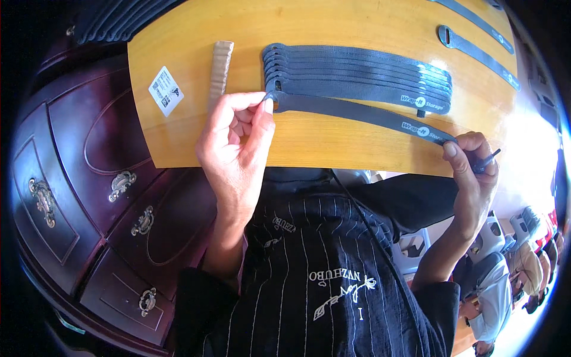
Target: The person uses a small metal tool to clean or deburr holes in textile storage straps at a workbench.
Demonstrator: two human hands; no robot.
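A dark grey storage strap [351, 110] stretches between my two hands near the front edge of the table. My left hand [235, 140] pinches its slotted end between thumb and fingers. At the other end, my right hand [474, 172] grips the printed tip between thumb and finger. A small dark piece with a thin pointed end [485, 162] also sticks out of the right hand; its kind is unclear. Just behind the held strap lies a fanned row of several similar straps [357, 74], slotted ends to the left, one overlapping another.
On the wooden table [178, 50] lie a white printed card [166, 91] and a ribbed brown strip [221, 68]. More straps [485, 59] rest at the far right, and dark ridged material [122, 21] is at the far left. Dark red drawers [77, 137] stand left; people [493, 291] sit right.
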